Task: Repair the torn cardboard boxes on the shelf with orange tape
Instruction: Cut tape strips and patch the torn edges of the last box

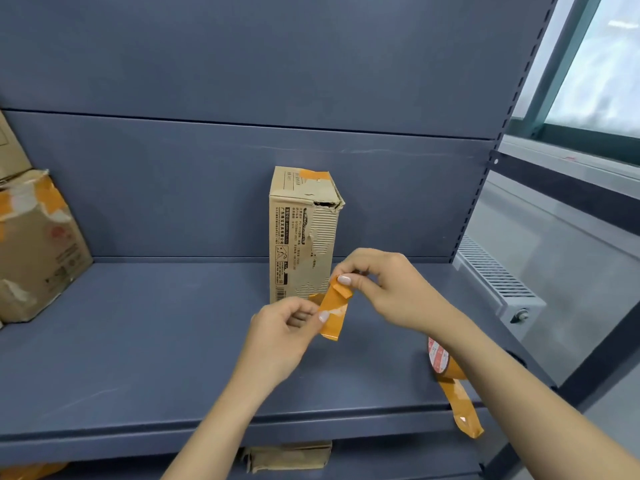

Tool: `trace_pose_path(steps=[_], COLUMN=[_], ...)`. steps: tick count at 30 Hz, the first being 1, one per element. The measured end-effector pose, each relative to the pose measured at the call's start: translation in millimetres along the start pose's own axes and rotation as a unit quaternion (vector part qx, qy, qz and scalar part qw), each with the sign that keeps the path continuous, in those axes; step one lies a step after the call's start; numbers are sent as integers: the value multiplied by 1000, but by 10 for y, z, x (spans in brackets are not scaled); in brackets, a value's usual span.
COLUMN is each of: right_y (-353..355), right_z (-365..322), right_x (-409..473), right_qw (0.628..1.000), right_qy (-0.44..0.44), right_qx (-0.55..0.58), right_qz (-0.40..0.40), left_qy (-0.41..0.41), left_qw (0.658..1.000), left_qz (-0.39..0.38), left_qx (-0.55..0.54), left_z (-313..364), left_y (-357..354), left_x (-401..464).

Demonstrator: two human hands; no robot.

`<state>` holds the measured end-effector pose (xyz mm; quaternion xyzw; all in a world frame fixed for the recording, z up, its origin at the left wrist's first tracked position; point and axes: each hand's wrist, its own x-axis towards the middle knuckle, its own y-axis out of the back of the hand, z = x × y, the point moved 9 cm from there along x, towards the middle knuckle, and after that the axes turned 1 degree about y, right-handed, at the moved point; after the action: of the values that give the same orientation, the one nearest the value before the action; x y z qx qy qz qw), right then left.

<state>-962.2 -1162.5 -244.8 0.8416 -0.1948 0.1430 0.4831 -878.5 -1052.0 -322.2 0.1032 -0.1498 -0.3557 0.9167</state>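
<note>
Orange tape strip (333,313) steeply slanted between both pinching hands (346,306).

The upright box (300,237) on the shelf (145,341) carries black print turned sideways down its front face: lines of Chinese characters, a white-on-black banner of Latin letters (too small to make out), what looks like a phone number in a dark strip, a small handling pictogram and a barcode near the bottom edge. None of it reads clearly. The box at left (38,251) shows a faded red round stamp and red lines of print, illegible. The tape roll (441,358) has a white core label with red marks, also unreadable.
</note>
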Motion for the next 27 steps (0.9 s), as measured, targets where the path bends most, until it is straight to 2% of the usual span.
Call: trace_pose_path(steps=[2,9,12,19,24,27], right_y=[15,176,201,482,603,681], right_z=[14,-108,-101,-102,-52,8], right_x=[18,122,203,428,694,873], right_qw=[999,995,998,997,993,991], right_qy=[-26,-28,-37,-12,-22,-31], right_qx=[40,96,50,3,-86,-103], right_qz=[-13,2,-2,76,83,80], left_qy=[-14,-36,-42,-18,2,12], left_qw=[1000,999,999,996,991,985], left_qz=[8,22,23,45,58,67], left_qx=[12,-3,-21,-72,-123,-160], left_z=[68,216,261,340,419,506], left_y=[37,80,61,94,62,36], left_x=[36,136,176,335,551,667])
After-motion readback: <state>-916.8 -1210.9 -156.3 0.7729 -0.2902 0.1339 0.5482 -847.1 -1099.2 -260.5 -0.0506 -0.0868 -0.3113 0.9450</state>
